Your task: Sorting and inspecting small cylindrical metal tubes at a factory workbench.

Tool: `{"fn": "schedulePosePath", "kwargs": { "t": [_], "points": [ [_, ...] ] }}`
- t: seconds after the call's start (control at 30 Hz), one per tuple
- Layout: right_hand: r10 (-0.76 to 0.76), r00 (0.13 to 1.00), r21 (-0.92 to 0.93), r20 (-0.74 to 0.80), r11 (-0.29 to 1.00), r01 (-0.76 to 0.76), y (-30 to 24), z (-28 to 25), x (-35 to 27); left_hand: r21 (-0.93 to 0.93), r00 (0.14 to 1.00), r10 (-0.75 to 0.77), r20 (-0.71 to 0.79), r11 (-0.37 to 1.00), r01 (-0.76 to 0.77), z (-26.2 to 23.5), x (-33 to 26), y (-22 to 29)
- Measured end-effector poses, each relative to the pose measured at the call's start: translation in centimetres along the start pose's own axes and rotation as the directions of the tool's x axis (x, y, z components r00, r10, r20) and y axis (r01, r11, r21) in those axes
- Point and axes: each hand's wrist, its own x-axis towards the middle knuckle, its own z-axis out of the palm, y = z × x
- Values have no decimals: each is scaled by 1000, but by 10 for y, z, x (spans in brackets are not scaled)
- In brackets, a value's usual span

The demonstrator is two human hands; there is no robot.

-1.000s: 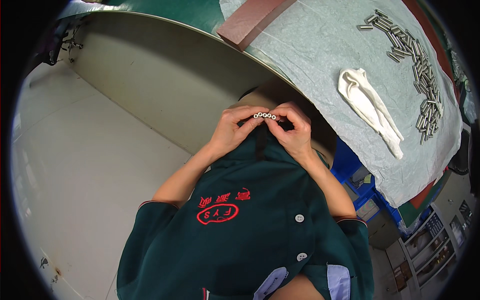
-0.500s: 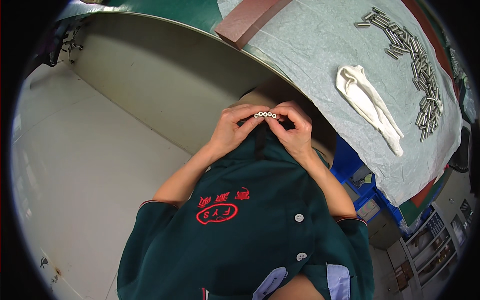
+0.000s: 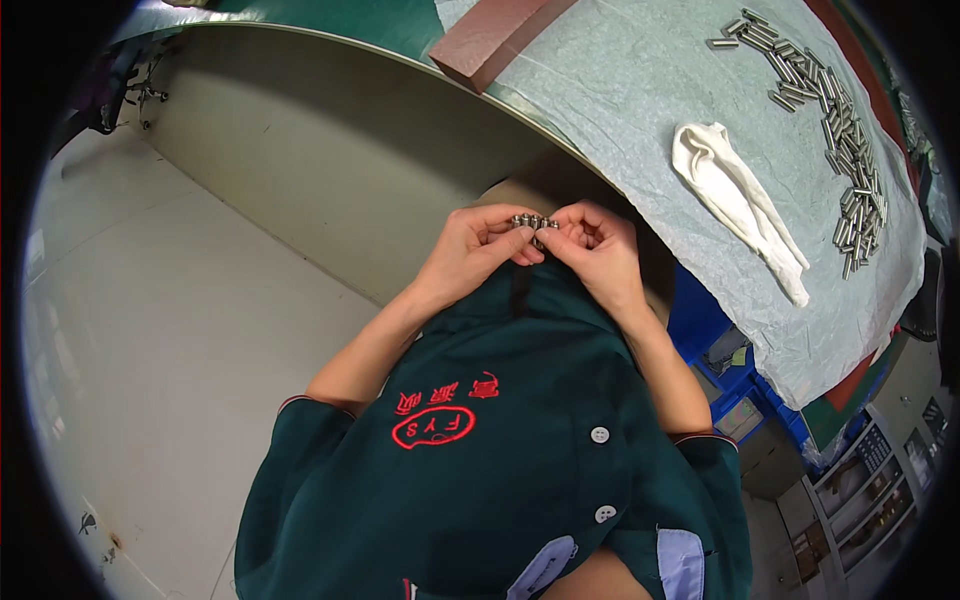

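Observation:
Several small metal cylinders (image 3: pixel 533 221) sit side by side in a short row between my two hands, above my lap and just off the table's edge. My left hand (image 3: pixel 482 243) is closed on the row, with its thumb against the near side. From the other end my right hand (image 3: pixel 597 248) pinches the same row between thumb and fingers. The undersides of the cylinders are hidden by my fingers. A pile of similar metal cylinders (image 3: pixel 845 150) lies on the pale paper sheet (image 3: pixel 620 110) to the right.
A white cloth (image 3: pixel 738 205) lies crumpled on the paper. At the far edge of the table rests a reddish-brown block (image 3: pixel 495 40). Blue bins (image 3: pixel 697 315) stand below the table on the right, beside a shelf unit (image 3: pixel 870 480).
The row of cylinders has tipped, so their sides show where their round hollow ends faced up before. My right hand has turned slightly and its thumb has shifted onto the row.

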Motion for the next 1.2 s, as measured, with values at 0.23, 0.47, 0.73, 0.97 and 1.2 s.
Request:
{"fn": "schedulePosePath", "kwargs": {
  "t": [0.23, 0.47, 0.73, 0.97, 1.2],
  "points": [
    [191, 981, 195, 45, 961, -196, -23, -8, -10, -33, 996, -78, 41, 996, 80, 5, 2, 11],
    [160, 986, 251, 39, 954, -164, -23, -16, -15, -42, 990, -114, 88, 992, 118, 11, 5, 18],
    [73, 996, 286, 52, 954, -85, -17, -21, -22, -92, 975, -179, 131, 977, 192, 24, 1, 27],
    [127, 989, 258, 72, 956, -141, -21, -32, -38, -144, 954, -254, 159, 950, 277, 32, -5, 30],
    [-13, 995, 362, 103, 932, -25, -16, -38, -44, -166, 931, -285, 228, 931, 326, 35, 0, 33]
  ]
}}
